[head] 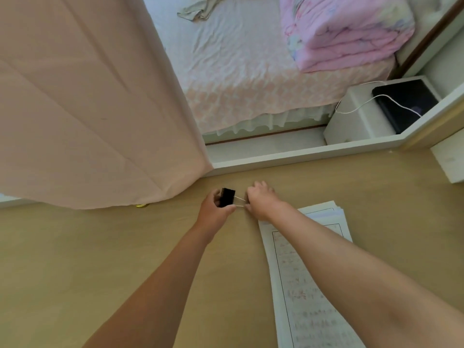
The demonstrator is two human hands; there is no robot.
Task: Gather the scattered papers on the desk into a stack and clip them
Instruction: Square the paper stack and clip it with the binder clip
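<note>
A: Risk here?
B: The clip [227, 197] could snap shut or spring loose. The right hand [261, 199] only pinches its thin wire handles, and the left hand [216, 209] curls round the black body. Jaws hidden, can't tell how wide.
A: And the papers [301, 285]?
B: Stacked on the desk [125, 247] under the right forearm, nearer the person, apart from the clip. Far edges look fanned, so clipping now could miss sheets.

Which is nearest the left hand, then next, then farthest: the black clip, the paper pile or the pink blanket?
1. black clip, held in the left hand
2. paper pile, to the right on the desk
3. pink blanket, far back on the bed
</note>
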